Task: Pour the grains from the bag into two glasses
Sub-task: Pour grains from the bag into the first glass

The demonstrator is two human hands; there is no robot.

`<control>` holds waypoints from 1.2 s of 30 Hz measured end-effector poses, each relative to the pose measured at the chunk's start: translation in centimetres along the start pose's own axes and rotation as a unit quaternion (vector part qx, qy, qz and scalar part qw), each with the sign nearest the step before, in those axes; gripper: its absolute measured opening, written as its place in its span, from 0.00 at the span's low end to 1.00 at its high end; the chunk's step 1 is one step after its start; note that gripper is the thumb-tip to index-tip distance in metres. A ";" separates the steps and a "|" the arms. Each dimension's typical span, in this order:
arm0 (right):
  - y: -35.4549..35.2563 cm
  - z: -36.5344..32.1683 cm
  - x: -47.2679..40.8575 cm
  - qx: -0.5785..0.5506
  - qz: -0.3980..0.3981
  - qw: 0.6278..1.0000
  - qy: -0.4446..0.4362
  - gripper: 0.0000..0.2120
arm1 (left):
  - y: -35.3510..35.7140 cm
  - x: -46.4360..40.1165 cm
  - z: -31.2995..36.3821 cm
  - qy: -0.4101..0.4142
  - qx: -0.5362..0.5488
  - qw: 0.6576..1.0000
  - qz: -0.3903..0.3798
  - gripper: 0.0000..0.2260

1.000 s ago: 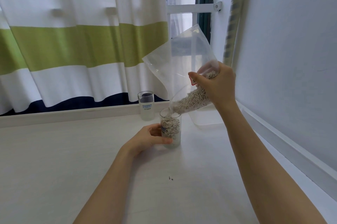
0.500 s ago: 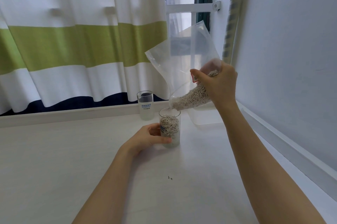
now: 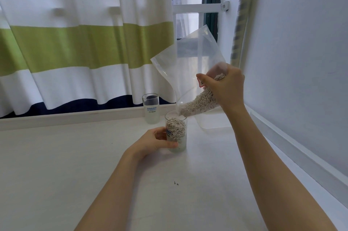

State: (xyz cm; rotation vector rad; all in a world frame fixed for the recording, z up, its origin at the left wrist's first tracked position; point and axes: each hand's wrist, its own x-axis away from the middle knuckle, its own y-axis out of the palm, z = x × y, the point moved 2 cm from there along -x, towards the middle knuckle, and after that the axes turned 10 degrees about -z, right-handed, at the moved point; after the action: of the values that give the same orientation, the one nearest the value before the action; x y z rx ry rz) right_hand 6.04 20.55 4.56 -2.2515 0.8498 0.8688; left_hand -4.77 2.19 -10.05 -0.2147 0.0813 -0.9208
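Observation:
My right hand (image 3: pixel 227 87) grips a clear plastic bag (image 3: pixel 188 65), tilted with its mouth down over the near glass (image 3: pixel 177 142). Pale stick-like grains (image 3: pixel 197 103) lie bunched in the bag's low corner and touch the glass's rim. The near glass stands on the white table (image 3: pixel 56 174) and holds grains up to near its top. My left hand (image 3: pixel 156 141) holds this glass from the left, thumb across its lower front. A second glass (image 3: pixel 150 108) with blue print stands behind it, apart, and looks empty.
A striped white, green and navy curtain (image 3: pixel 75 42) hangs behind the table's back ledge. A white wall (image 3: pixel 301 61) runs along the right side. Two small dark specks (image 3: pixel 176 183) lie on the table in front of the near glass.
The grain level in the near glass has risen and the bag holds fewer grains. My right hand has lifted the bag slightly. My left hand has stayed on the glass.

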 end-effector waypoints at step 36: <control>0.5 0.6 -0.3 -0.001 -0.042 0.999 0.009 0.11 | 0.2 0.1 0.1 -0.008 -0.014 1.000 0.009 0.22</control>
State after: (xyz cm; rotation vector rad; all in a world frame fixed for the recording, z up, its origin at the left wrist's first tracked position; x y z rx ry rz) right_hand 5.31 20.74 4.25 -2.2820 0.7577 0.8115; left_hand -4.52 2.24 -10.03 -0.2475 0.0810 -0.9011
